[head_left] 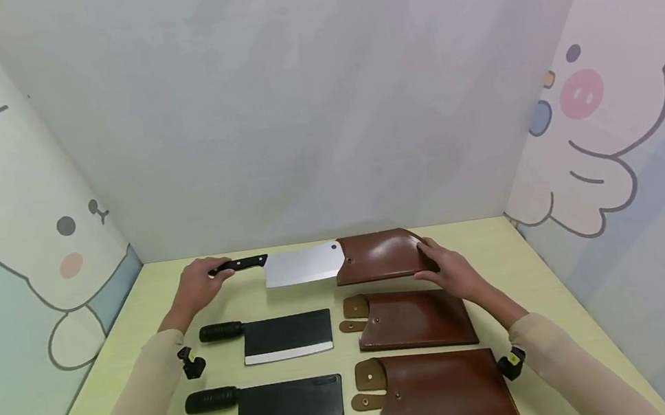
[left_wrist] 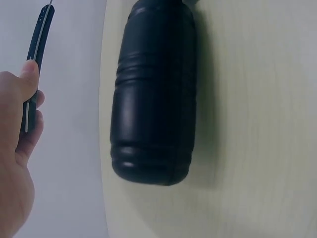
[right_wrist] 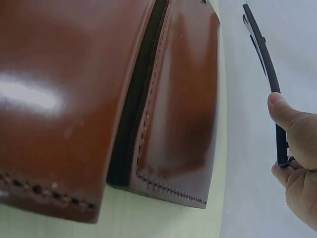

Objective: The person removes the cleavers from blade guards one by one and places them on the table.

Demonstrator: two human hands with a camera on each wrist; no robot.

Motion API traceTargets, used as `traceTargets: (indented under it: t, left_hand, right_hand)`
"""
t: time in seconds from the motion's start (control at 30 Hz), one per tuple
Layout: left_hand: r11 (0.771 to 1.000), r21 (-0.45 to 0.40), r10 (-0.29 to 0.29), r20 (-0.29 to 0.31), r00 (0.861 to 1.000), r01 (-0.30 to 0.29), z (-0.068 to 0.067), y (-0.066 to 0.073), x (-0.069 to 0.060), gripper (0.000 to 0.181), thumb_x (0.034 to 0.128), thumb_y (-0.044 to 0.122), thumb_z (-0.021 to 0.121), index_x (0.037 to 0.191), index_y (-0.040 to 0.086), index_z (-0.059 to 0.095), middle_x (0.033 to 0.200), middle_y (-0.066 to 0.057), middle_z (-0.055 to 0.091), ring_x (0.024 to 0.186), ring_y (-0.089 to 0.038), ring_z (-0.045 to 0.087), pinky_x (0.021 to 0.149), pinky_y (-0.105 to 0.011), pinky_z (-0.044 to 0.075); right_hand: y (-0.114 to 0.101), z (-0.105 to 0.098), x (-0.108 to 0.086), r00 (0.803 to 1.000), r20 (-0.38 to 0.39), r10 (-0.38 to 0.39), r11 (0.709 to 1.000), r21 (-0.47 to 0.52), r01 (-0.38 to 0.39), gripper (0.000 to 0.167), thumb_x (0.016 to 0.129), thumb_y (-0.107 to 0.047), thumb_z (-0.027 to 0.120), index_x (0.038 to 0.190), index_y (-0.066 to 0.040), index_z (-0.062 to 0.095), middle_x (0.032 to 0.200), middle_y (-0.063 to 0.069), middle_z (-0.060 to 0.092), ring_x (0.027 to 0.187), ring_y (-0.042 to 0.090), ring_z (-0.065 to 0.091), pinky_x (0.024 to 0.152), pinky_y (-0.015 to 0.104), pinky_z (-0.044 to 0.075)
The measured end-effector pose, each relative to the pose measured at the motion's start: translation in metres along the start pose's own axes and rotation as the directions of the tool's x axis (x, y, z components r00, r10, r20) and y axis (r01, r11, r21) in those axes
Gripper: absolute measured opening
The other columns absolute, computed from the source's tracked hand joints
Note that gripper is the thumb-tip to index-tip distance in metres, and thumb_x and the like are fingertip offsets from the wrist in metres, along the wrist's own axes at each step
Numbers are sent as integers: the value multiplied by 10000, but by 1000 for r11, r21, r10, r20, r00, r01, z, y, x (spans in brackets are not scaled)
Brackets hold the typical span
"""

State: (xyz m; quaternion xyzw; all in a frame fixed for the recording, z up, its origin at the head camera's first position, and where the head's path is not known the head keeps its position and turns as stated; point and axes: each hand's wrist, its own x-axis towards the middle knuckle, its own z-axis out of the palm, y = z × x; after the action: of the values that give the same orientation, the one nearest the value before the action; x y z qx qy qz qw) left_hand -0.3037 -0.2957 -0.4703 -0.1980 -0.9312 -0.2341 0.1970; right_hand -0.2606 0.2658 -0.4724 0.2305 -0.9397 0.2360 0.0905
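Observation:
My left hand (head_left: 203,283) grips the black riveted handle (head_left: 247,263) of a cleaver with a bright silver blade (head_left: 303,265), raised at the table's far side. Level with it, my right hand (head_left: 453,267) holds a brown leather sheath (head_left: 376,256) by its far right end, thumb on one face and fingers on the other. The blade's holed end meets the sheath's left opening; whether it has entered cannot be told. In the left wrist view, the hand (left_wrist: 17,106) shows thumb and fingers around the handle. The right wrist view shows the sheath (right_wrist: 270,74) edge-on in the hand.
Nearer me lie two dark-bladed cleavers, a smaller one (head_left: 289,336) and a larger one (head_left: 291,410), handles to the left. Two brown sheaths (head_left: 417,318) with unfastened tan straps lie right of them, the larger sheath (head_left: 445,391) in front. Pale walls enclose the yellow table (head_left: 526,260).

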Motion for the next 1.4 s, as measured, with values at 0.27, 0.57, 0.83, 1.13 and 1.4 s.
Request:
traceTargets:
  t: [0.27,0.57,0.83,1.13,1.4]
  left_hand:
    - [1000,14,7,-3,1000,-7,-9,-5,0,317,948,164,747,1201,-26,731,1117,-240,733,994,-450,666,862,-620,510]
    - [999,29,-29,21,999,29,-18,-6,-4,337,958,149,733,1223,-58,708,1150,-269,714,1018,-467,653,878,-633,504]
    - [998,28,-66,60,996,65,-18,-12,-7,351,962,153,729,1234,-68,699,1159,-273,711,1045,-473,656,911,-637,495]
    - [997,5,-75,108,991,75,-12,-16,-11,363,968,150,719,1252,-75,686,1181,-280,699,1068,-482,641,917,-645,487]
    - [998,27,-57,120,991,54,-6,-23,-14,361,953,149,734,1238,-69,695,1173,-278,703,1062,-487,639,916,-646,486]
  right_hand:
    - [8,-5,-2,1000,5,14,1000,-7,-14,811,926,-288,767,1538,68,372,1578,327,337,1371,508,453,1052,619,452]
    - [18,-10,-1,1000,4,2,1000,-6,-2,796,932,-275,765,1531,79,378,1567,342,342,1368,519,445,1048,628,449]
    - [28,-7,0,1000,-1,-22,1000,-16,22,786,928,-259,771,1519,92,390,1551,337,374,1359,511,463,1038,621,460]
    - [33,1,-1,999,31,-7,1000,-13,8,790,931,-271,767,1521,92,387,1553,334,372,1349,513,473,1025,620,471]
    - [33,3,-2,999,39,13,1000,-13,-13,788,931,-270,764,1521,92,387,1549,347,368,1354,520,463,1035,621,462]
